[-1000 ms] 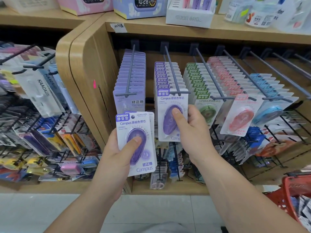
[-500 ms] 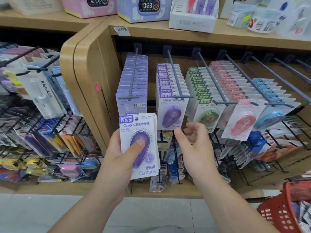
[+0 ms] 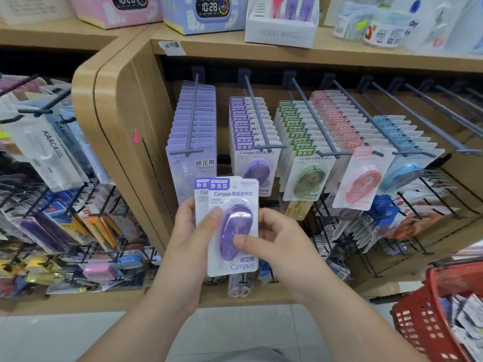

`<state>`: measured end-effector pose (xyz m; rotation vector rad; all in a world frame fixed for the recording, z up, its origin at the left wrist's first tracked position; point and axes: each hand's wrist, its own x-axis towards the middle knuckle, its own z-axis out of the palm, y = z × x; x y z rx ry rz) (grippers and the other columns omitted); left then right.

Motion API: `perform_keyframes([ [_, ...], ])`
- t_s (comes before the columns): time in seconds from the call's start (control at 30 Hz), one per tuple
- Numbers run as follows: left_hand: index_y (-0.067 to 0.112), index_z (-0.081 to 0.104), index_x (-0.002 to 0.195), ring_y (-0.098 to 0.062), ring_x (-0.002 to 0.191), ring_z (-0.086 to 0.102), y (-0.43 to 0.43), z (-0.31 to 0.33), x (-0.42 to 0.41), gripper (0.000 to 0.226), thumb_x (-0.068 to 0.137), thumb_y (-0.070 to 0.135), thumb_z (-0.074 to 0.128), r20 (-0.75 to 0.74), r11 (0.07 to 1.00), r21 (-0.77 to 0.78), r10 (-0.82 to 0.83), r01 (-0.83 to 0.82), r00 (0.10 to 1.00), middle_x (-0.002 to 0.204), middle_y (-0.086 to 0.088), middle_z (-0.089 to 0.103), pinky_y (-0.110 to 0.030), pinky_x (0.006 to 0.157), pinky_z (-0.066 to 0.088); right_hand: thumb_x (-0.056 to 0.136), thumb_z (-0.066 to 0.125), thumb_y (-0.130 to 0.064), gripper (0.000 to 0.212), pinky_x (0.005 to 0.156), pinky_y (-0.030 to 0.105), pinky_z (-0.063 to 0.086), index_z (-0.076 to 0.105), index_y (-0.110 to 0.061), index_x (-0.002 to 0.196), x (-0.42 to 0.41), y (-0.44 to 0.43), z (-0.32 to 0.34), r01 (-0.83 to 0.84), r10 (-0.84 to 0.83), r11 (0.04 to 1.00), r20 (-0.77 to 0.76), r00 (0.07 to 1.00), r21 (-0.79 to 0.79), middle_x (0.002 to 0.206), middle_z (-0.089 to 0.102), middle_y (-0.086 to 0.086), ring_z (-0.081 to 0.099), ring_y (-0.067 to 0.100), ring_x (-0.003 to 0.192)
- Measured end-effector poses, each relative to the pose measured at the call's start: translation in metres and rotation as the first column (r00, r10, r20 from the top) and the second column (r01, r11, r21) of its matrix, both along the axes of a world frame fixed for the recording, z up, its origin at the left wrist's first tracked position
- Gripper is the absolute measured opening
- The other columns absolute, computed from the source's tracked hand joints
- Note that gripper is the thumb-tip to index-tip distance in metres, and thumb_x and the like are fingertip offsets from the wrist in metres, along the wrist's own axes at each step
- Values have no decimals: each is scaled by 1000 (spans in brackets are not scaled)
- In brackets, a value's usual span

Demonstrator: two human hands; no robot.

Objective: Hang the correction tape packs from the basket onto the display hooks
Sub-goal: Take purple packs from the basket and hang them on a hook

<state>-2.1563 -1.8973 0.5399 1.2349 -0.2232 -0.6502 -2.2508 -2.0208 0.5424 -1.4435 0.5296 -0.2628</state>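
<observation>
Two purple correction tape packs (image 3: 233, 226), white cards with a purple oval dispenser, are held overlapped in front of the lower shelf. My left hand (image 3: 190, 231) grips them from the left, thumb on the front card. My right hand (image 3: 274, 239) pinches the front pack at its right edge, thumb on the dispenser. Above them a grey display hook (image 3: 257, 118) carries a row of matching purple packs (image 3: 257, 163). The red basket (image 3: 428, 327) stands at the lower right with more packs inside.
Neighbouring hooks hold lilac packs (image 3: 193, 152), green packs (image 3: 304, 168), pink packs (image 3: 363, 176) and blue packs (image 3: 402, 173). Bare hooks (image 3: 431, 105) run further right. Wire racks of small stationery fill the lower shelf and the left bay. Clock boxes (image 3: 206, 11) sit on the top shelf.
My right hand left the purple pack hanging on the hook, dropped down and took hold of the front pack in my left hand. A second pack now shows fanned out behind it.
</observation>
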Motion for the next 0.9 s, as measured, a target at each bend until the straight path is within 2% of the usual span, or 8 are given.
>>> perform_keyframes([
  [0.1, 32, 62, 129, -17, 98, 77, 3, -1, 2, 28, 106, 19, 53, -3, 1000, -14, 8, -8, 1000, 114, 5, 79, -33, 73, 60, 89, 73, -5, 28, 83, 38, 61, 68, -11, 116, -2, -6, -2, 20, -31, 989, 71, 997, 150, 112, 77, 9, 74, 25, 102],
  [0.17, 29, 61, 130, -18, 96, 78, 3, -2, 4, 29, 106, 14, 54, -3, 1000, -17, 2, -2, 1000, 114, 3, 80, -30, 68, 62, 94, 67, -5, 27, 88, 42, 60, 64, -10, 121, -2, -9, -2, 43, -63, 981, 99, 993, 189, 116, 76, 11, 72, 29, 107],
  [0.27, 26, 58, 135, -24, 100, 78, 4, -3, 6, 33, 104, 15, 57, 13, 1000, -11, 11, -11, 1000, 116, -1, 79, -35, 68, 65, 99, 58, -2, 24, 85, 35, 60, 61, -6, 122, -4, -16, -2, 98, -121, 981, 134, 984, 169, 117, 75, 14, 71, 26, 104],
  [0.37, 26, 58, 135, -24, 100, 78, 6, -6, 10, 32, 105, 14, 57, 42, 998, 23, 53, -54, 998, 116, 1, 79, -38, 68, 66, 99, 58, -3, 23, 82, 29, 59, 62, -8, 121, -3, -23, 1, 106, -121, 989, 155, 980, 106, 115, 76, 8, 72, 20, 102],
  [0.43, 27, 58, 133, -22, 100, 78, 7, -7, 12, 31, 106, 13, 57, 53, 997, 38, 66, -68, 996, 115, 3, 79, -36, 68, 66, 100, 58, -4, 23, 90, 32, 59, 61, -10, 122, 1, -27, 2, 130, -133, 991, 159, 978, 27, 116, 76, 5, 72, 16, 104],
  [0.53, 28, 58, 131, -20, 98, 78, 9, -7, 13, 29, 106, 13, 57, 63, 996, 51, 75, -78, 995, 112, 5, 80, -34, 65, 65, 102, 60, -11, 21, 96, 43, 57, 62, -21, 120, 9, -31, 0, 190, -180, 980, 142, 973, -57, 116, 76, -1, 71, 18, 109],
  [0.73, 31, 58, 130, -18, 95, 79, 10, -3, 15, 30, 105, 14, 57, 82, 997, 38, 64, -67, 995, 110, 5, 80, -32, 63, 63, 103, 60, -18, 20, 86, 47, 61, 64, -26, 120, 17, -32, -6, 200, -188, 974, 111, 976, -108, 113, 77, -1, 72, 26, 108],
  [0.9, 30, 58, 131, -18, 95, 79, 9, -1, 16, 30, 105, 14, 57, 88, 997, 38, 63, -67, 994, 110, 5, 80, -33, 64, 64, 103, 61, -26, 14, 97, 59, 56, 68, -30, 115, 23, -35, -9, 247, -235, 960, 103, 967, -130, 113, 77, -3, 72, 22, 107],
])
